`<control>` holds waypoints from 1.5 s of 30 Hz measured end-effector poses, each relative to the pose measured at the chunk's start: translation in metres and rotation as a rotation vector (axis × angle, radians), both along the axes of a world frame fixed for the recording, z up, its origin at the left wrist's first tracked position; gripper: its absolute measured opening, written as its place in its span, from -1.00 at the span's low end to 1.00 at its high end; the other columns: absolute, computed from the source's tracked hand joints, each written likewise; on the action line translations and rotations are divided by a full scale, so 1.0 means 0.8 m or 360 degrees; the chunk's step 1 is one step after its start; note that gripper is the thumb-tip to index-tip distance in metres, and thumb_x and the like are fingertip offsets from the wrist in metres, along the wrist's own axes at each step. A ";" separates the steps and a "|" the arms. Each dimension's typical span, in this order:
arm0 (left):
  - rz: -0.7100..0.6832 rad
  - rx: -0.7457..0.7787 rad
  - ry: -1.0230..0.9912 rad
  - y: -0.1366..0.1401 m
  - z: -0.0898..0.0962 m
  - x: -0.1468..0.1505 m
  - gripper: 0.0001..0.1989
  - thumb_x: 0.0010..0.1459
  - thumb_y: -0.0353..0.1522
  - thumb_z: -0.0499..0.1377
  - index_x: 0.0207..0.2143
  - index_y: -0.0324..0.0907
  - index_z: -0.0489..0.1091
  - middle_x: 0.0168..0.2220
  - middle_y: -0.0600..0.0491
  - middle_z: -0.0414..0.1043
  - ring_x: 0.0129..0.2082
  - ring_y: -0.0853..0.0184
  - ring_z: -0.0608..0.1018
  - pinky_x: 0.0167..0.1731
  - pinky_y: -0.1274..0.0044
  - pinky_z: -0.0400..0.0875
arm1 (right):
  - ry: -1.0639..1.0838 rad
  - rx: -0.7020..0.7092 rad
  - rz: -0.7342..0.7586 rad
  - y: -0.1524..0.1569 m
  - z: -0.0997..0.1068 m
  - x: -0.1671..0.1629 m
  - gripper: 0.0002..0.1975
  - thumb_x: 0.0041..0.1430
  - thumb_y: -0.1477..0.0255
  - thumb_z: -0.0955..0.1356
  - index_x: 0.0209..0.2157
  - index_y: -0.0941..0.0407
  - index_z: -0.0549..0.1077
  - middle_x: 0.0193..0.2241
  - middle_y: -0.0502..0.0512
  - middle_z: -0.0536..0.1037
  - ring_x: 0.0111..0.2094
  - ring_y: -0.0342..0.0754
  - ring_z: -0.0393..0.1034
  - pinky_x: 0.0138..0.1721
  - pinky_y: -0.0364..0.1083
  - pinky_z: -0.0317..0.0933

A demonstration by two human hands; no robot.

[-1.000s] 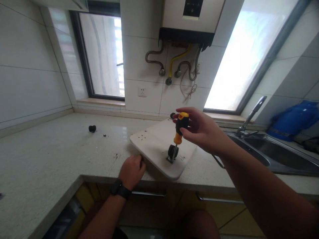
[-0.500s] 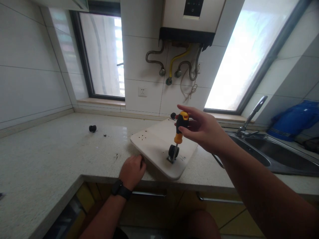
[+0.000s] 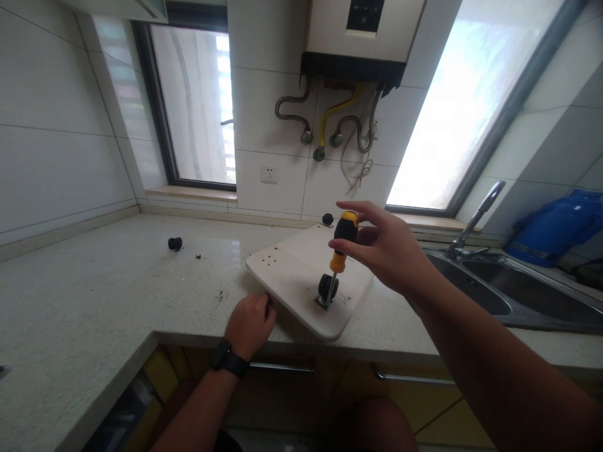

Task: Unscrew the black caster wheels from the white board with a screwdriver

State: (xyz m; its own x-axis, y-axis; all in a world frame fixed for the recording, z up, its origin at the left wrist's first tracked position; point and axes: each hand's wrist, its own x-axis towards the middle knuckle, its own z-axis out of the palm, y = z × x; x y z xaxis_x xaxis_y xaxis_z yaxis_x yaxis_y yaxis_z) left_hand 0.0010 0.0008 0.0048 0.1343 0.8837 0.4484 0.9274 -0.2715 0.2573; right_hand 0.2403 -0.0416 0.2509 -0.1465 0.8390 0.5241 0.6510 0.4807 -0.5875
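Note:
A white board [image 3: 292, 276] with rounded corners lies on the countertop, with a black swivel caster [image 3: 326, 287] upright near its front corner. My right hand [image 3: 377, 245] holds a yellow-and-black screwdriver [image 3: 346, 232] by the handle, thumb on the near side and one finger lifted. The shaft runs down beside the wheel to the caster's metal plate; the tip's exact seat is too small to make out. With fingers curled, my left hand [image 3: 250, 323] grips the board's left front edge; some fingertips are hidden. Another caster [image 3: 327, 219] sits at the board's far corner.
A loose caster [image 3: 174, 243] and small dark bits [image 3: 198, 256] lie on the countertop [image 3: 117, 276] to the left. At right are a sink [image 3: 490, 276] with a faucet [image 3: 480, 213] and a blue object [image 3: 556, 226]. The counter's front edge runs close below the board.
My right thumb and fingers have shifted around the screwdriver handle, and the handle has moved slightly right. My left hand, the board and the caster look unmoved.

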 end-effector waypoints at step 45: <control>-0.0022 -0.0005 -0.0025 -0.002 0.002 0.000 -0.86 0.33 -0.42 0.10 -0.31 -0.16 0.42 -0.34 -0.05 0.47 -0.27 0.16 0.50 -0.23 0.38 0.28 | 0.0161 -0.0055 0.0168 0.000 -0.003 -0.004 -0.40 0.12 0.32 0.50 0.19 0.00 0.37 0.01 0.19 0.51 -0.17 0.10 0.57 -0.16 0.15 0.56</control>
State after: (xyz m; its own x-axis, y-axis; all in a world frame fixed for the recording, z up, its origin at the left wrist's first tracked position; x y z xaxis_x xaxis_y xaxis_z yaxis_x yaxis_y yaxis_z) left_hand 0.0011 -0.0006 0.0068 0.1394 0.8833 0.4477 0.9195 -0.2833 0.2726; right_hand 0.2374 -0.0418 0.2486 -0.1827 0.8394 0.5120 0.5346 0.5218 -0.6647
